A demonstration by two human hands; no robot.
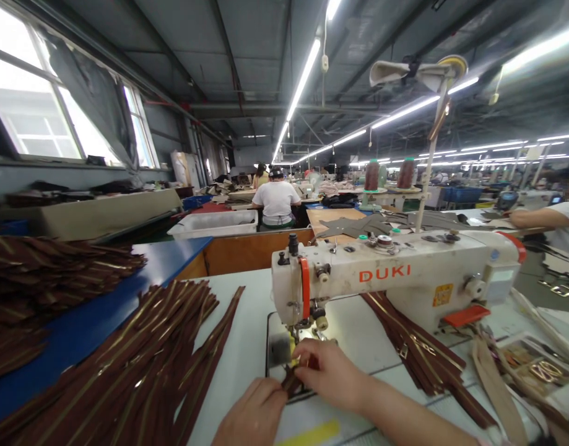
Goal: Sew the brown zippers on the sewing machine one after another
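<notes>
A white sewing machine (pixel 386 272) with orange trim stands before me. Beneath its needle area lies the end of a small brown piece (pixel 291 381), which looks like zipper tape. My left hand (pixel 254 412) has its fingers closed on the near side of that piece. Closer to the presser foot, my right hand (pixel 328 371) pinches the same piece from the right, thumb and forefinger together. The fingers partly cover the piece and the needle. Brown zippers (pixel 140 353) with gold-coloured teeth lie heaped to my left.
More zippers (pixel 414 347) lie under the machine arm. A compartment box (pixel 539 365) with metal fittings sits at right, beside a beige strap (pixel 495 387). Another zipper pile (pixel 47 279) covers part of the blue table (pixel 103 297). A person in white (pixel 277 201) sits ahead; another person's arm (pixel 539 217) shows at right.
</notes>
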